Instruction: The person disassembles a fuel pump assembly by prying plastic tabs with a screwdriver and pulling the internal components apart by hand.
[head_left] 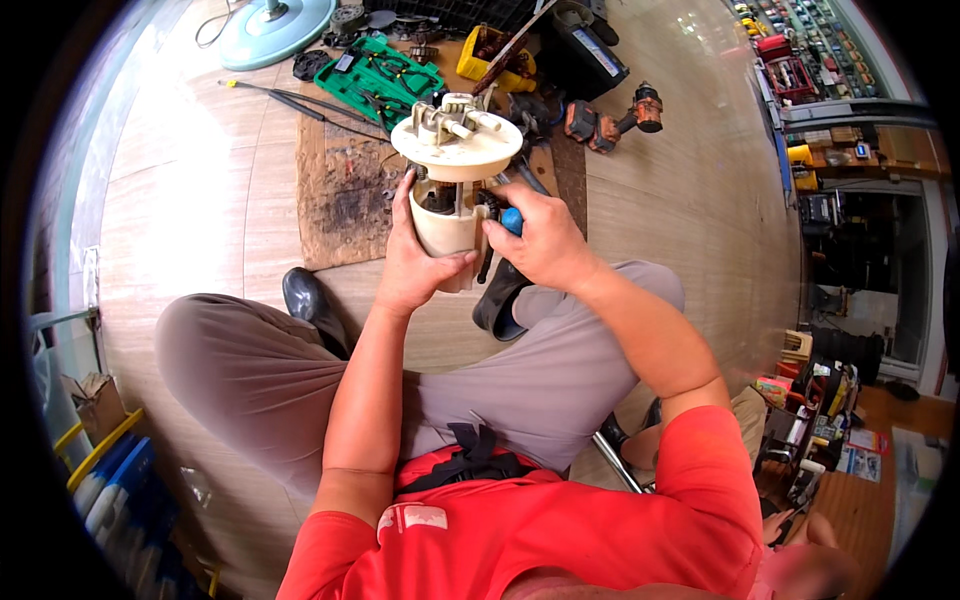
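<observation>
A cream-coloured fuel pump module (455, 150) is held upright in front of me, with a round flange and pipe fittings on top and a cup-shaped body below. My left hand (418, 262) wraps round the body from the left, its thumb across the near side. On the right side, my right hand (545, 240) has its fingers closed on a blue rounded piece (512, 220), pressed close to the module. Whether that piece is a tool handle or a part of the module I cannot tell. A black ribbed hose (488, 205) shows beside those fingers.
Beyond the module lie a stained board (340, 205), an open green tool case (385, 80), a yellow bin (490, 55), a black battery (585, 55) and an orange cordless drill (605, 125). Cluttered shelves (815, 400) stand on the right, near another person partly in view at lower right.
</observation>
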